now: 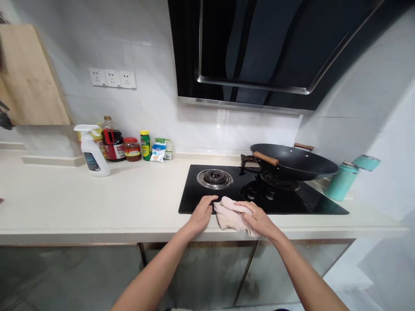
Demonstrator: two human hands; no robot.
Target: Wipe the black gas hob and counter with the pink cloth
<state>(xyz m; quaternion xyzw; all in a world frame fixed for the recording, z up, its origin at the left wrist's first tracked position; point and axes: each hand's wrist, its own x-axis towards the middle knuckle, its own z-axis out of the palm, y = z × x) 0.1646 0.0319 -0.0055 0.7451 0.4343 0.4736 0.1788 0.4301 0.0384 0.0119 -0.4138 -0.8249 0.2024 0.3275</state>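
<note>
A pale pink cloth [229, 216] lies bunched at the front edge of the black gas stove [191, 194], part of it hanging toward the counter's edge. My right hand [258, 219] is closed on the cloth's right side, fingers over its upper fold. Just left of the cloth, my left hand [201, 214] rests at the stove's front edge with its index finger stretched out and nothing visible in it. Behind my hands is the left burner [215, 178], bare of any pot. A black wok [292, 162] with wooden handles sits on the right burner.
A white spray bottle [93, 153] stands left on the counter [139, 194], near a dark sauce bottle [113, 140], a red-lidded jar [132, 149] and a green shaker [145, 146]. Right of the wok is a teal canister [342, 181]. The range hood [249, 56] hangs above.
</note>
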